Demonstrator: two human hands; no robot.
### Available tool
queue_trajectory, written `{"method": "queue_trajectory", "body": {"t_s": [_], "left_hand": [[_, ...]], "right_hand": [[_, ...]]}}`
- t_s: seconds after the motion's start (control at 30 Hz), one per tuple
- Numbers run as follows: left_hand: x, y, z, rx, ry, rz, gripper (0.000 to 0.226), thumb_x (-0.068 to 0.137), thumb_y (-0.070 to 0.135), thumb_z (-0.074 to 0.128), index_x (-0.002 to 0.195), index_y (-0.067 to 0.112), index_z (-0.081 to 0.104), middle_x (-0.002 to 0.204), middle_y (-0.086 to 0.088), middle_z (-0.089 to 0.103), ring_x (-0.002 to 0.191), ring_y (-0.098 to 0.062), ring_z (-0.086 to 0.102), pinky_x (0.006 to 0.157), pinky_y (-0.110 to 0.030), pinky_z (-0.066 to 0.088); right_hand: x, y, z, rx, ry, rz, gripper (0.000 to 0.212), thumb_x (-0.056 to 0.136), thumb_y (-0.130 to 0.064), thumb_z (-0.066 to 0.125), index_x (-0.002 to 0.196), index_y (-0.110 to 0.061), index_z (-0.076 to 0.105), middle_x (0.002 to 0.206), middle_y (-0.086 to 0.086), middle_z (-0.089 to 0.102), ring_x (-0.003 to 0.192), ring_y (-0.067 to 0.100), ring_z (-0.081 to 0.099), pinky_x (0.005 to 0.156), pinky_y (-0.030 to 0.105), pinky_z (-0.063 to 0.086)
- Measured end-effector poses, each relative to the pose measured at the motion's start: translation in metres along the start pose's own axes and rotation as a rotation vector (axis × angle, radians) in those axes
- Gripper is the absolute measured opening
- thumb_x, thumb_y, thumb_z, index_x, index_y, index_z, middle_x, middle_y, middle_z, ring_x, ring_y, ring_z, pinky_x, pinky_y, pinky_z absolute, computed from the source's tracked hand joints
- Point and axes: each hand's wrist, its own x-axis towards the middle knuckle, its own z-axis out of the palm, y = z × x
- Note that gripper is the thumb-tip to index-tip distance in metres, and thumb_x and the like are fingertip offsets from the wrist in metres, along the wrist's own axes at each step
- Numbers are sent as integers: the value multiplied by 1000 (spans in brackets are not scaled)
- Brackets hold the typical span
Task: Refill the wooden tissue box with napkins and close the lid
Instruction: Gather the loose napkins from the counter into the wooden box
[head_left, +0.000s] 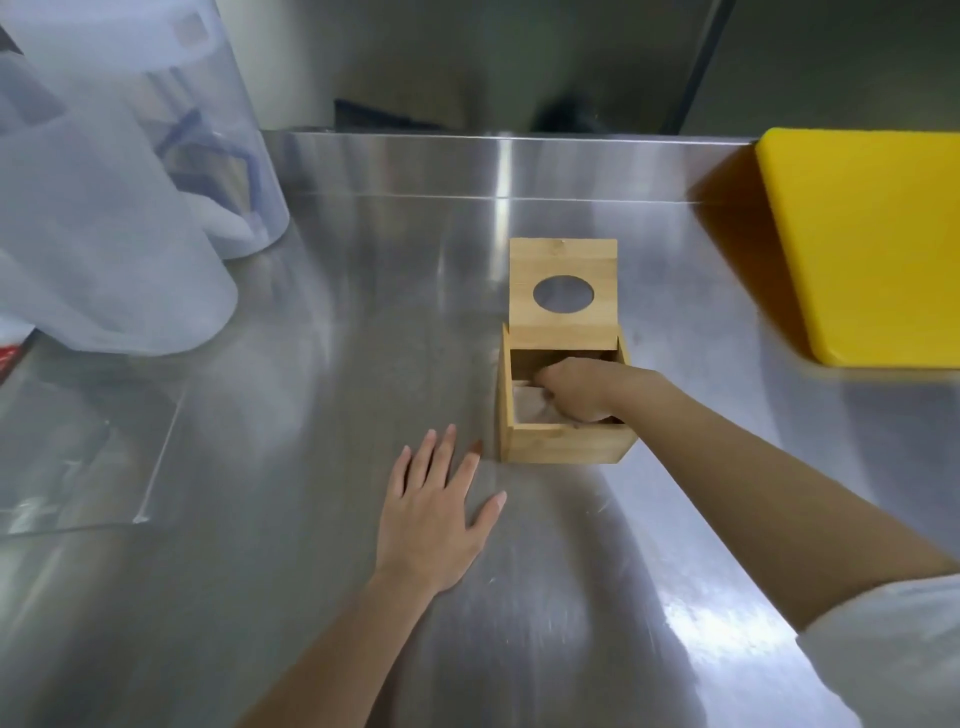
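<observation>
A square wooden tissue box (563, 444) stands on the steel counter, right of centre. Its lid (563, 262), with a round hole, is tipped up and back on the far side. Pale napkins (530, 402) lie inside the box. My right hand (579, 387) reaches down into the box from the right, fingers curled on top of the napkins; its fingertips are hidden. My left hand (434, 512) rests flat on the counter just left of the box's near corner, fingers spread and holding nothing.
A yellow cutting board (872, 244) lies at the right back. Two translucent plastic jugs (114, 218) stand at the left. A clear acrylic sheet (78, 441) lies flat at the left edge. The counter (337, 312) ends at a raised steel backsplash.
</observation>
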Motion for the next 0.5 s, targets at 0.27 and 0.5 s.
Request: {"method": "queue_trajectory", "body": {"t_s": [0.27, 0.5], "left_hand": [[-1, 1, -2, 4, 1, 5, 65, 88, 64, 12, 140, 30, 29, 153, -2, 26, 142, -21, 14, 114, -40, 5], [-1, 1, -3, 8, 4, 8, 63, 88, 63, 15, 138, 29, 33, 152, -3, 30, 142, -22, 18, 114, -40, 9]], "right_hand": [[4, 3, 3, -15, 111, -43, 26, 89, 1, 40, 107, -6, 57, 105, 15, 64, 88, 29, 59, 80, 36, 48], [5, 5, 8, -163, 207, -94, 22, 91, -9, 45, 110, -6, 55, 106, 15, 63, 92, 32, 60, 79, 40, 50]]}}
